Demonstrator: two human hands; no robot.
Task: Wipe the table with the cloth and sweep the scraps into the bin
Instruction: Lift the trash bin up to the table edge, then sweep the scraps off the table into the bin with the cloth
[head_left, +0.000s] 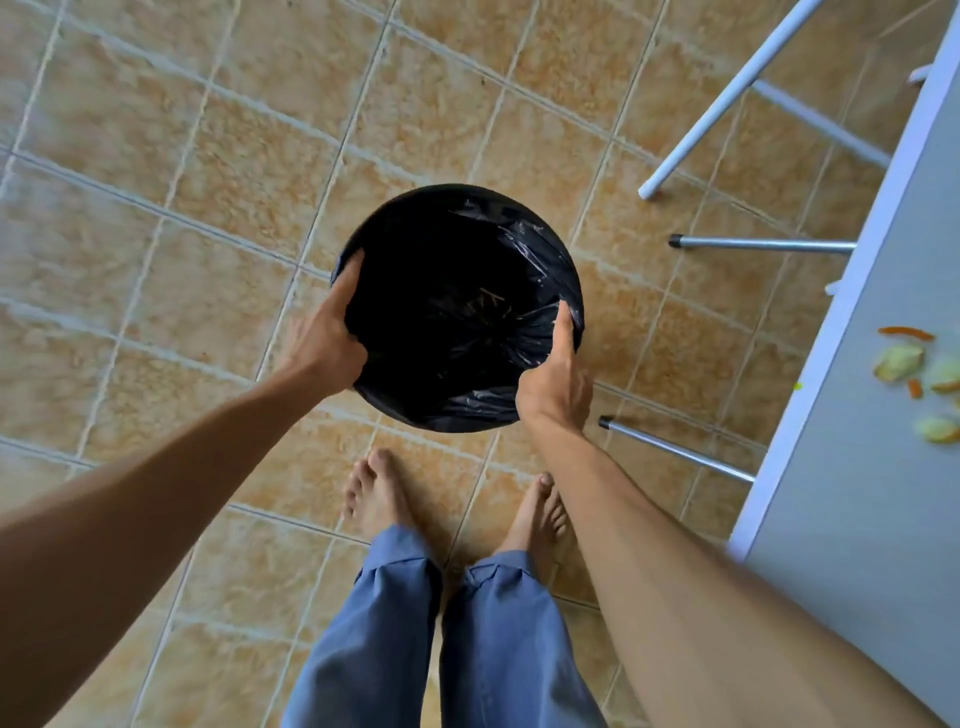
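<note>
Over the floor, my left hand (330, 332) and right hand (556, 374) grip the bin (457, 306) by its rim. It looks light; its bag looks slippery.

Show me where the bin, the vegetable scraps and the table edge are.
bin (540, 244): head view, on the liner-wrapped rim, far right side.
vegetable scraps (897, 361): head view, on the pale yellow peel.
table (852, 322): head view, on its white left edge.

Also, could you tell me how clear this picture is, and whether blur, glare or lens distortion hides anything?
Head view: even, soft light; slight motion blur on the floor tiles; wide-angle stretch on the forearms; the bin interior is too dark to read, glare on its liner; scraps soft at the edge.
</note>
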